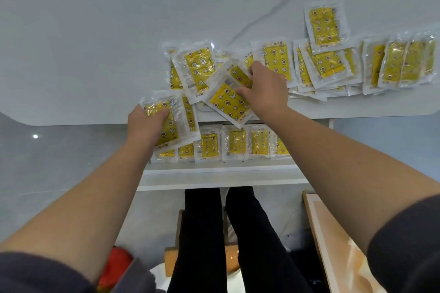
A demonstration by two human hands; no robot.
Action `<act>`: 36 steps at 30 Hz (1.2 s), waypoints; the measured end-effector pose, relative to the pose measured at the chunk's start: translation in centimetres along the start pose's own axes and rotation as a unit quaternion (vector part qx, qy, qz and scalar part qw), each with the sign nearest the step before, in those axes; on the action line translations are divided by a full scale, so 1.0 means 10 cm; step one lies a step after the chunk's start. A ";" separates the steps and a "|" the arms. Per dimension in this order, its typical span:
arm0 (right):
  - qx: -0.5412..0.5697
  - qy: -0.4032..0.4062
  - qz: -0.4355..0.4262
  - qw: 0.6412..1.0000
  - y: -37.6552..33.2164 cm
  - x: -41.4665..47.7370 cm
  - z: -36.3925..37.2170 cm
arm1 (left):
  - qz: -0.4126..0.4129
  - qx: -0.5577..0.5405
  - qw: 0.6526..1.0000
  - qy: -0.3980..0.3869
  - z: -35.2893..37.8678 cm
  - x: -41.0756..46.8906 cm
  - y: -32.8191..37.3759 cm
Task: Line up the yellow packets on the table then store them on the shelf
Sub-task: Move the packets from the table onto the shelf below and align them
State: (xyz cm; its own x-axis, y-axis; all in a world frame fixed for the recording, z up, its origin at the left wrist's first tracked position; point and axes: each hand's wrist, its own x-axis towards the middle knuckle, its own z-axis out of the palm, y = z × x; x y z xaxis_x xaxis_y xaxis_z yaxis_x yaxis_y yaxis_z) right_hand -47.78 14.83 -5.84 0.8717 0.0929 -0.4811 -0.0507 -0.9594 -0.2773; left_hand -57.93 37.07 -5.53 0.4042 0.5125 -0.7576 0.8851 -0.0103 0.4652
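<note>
Packets lie in a loose overlapping pile on the near part of the table, running from centre to the right. The rightmost ones are cut off by the frame. The lower layers are mostly covered, so I can't get a count. The print on the packets is too small to read. Top packet lies on the far right of the pile, overlapping the ones below it.

Shelf row: more packets side by side on the shelf under the table. The table edge hides their tops, and the left end of the row is behind the left packet.

Left hand grips the left packet at the table's near edge, and the packet overhangs that edge. The fingers are curled down onto its upper face. The packet hides whatever lies under it.

Right hand holds the tilted packet, which lies askew on the middle of the pile with its near corner past the table edge. The thumb presses on the yellow face. The other fingers are curled over the far edge, tips hidden, and I can't tell how far they wrap under.

Both arms are bare to dark sleeves at the bottom corners. Legs in black stand below the shelf. A board lies at lower right, partly cut off. A red object at lower left is blurred and half hidden by the left sleeve.
</note>
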 end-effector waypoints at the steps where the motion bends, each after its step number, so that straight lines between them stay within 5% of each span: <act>1: 0.006 -0.013 -0.009 1.000 0.01 -0.01 -0.01 | 0.001 0.004 1.000 -0.001 0.02 -0.03 0.00; 6: 0.186 -0.063 -0.003 0.981 0.27 -0.20 -0.09 | 0.008 0.027 0.999 -0.036 0.05 -0.24 -0.08; 10: 0.398 -0.225 0.045 0.888 0.64 -0.53 -0.14 | -0.009 0.071 0.995 -0.076 0.01 -0.39 -0.38; 14: 0.384 -0.366 0.102 0.841 1.06 -0.85 0.28 | -0.058 0.088 0.992 -0.073 0.07 -0.37 -0.87; 19: 0.414 -0.288 0.201 0.839 1.19 -0.87 0.97 | -0.103 0.055 0.990 -0.074 0.44 0.02 -1.22; 23: 0.473 -0.238 0.214 0.821 1.05 -0.59 1.40 | -0.058 0.062 0.991 -0.099 0.91 0.43 -1.28; 29: 0.310 -0.195 0.188 0.911 0.91 -0.49 1.95 | 0.037 0.269 0.962 -0.028 1.00 0.69 -1.48; 36: 0.312 -0.171 0.228 0.906 1.20 -0.76 1.68 | 0.009 0.241 0.970 0.033 0.51 0.60 -1.51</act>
State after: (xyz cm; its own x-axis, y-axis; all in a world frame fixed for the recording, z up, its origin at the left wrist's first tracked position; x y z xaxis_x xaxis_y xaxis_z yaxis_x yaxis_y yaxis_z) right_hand -63.19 7.07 -19.51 0.4939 -0.0965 -0.8641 -0.7272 -0.5907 -0.3497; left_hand -67.67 35.93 -19.42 0.4187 0.5617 -0.7136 0.8895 -0.4118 0.1978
